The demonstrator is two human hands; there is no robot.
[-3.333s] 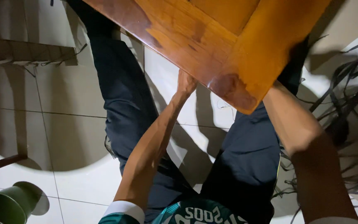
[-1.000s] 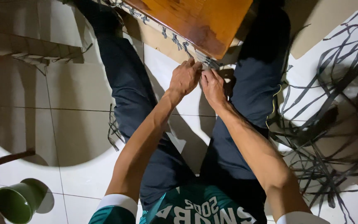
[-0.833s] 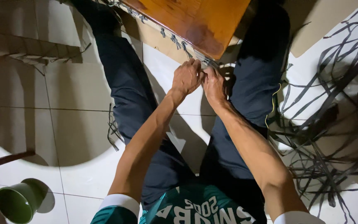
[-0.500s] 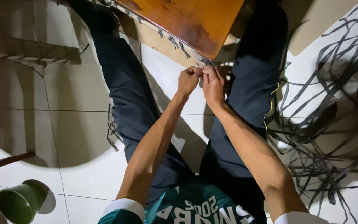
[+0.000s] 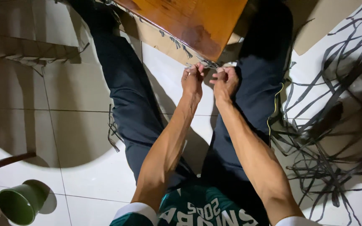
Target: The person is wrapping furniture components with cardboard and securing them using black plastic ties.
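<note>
A: Where are the hands?

B: Both are up at the near corner of the wooden panel (image 5: 185,23), side by side. The left hand (image 5: 192,80) is pinched on a dark strap end (image 5: 191,65) that hangs just under that corner. The right hand (image 5: 225,81) is curled closed just beside it, on another end of the strap as far as I can tell, though the fingers hide it.

A: And the strap itself?

B: It runs along the panel's lower edge in a row of knots (image 5: 177,42), tying a cardboard sheet (image 5: 147,33) against the panel's underside. The ends being gripped sit right at the corner, between the person's legs.

A: What could go wrong?

B: In my judgement, a pull that is uneven between the two hands could let the thin strap slip through the fingers, or leave the knot slack so the cardboard sags away from the panel. A hard jerk might also tip the panel, since it seems to rest only on the legs.

A: Anything else nearby?

B: Loose strap offcuts (image 5: 336,104) lie on the floor to the right of the panel, and a green cup (image 5: 19,203) sits well away, down to the left.
</note>
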